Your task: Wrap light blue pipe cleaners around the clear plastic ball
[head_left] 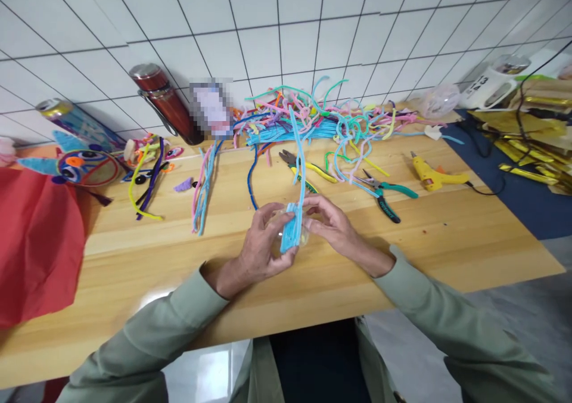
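Note:
My left hand [259, 248] is closed on a small flat piece made of light-blue pipe cleaner rows [290, 233], held just above the wooden table. Something clear and shiny shows around its edges, but I cannot make out what it is. A long light-blue pipe cleaner [302, 164] rises from the right side of the piece and points toward the wall. Against that side, the fingers of my right hand [333, 227] pinch the pipe cleaner near its lower part. Just beyond my hands lie yellow-and-black pliers [315, 172], and a dark-blue pipe cleaner [251, 179] bends near my left fingers.
Tangled pipe cleaners [313, 123] line the tiled wall. Green-handled pliers [386, 193] and a yellow glue gun [435, 175] lie right, near gold packets [522, 129]. Leftward are a red flask [167, 105], a can [78, 120], decorated craft pieces [89, 167] and red cloth [40, 248].

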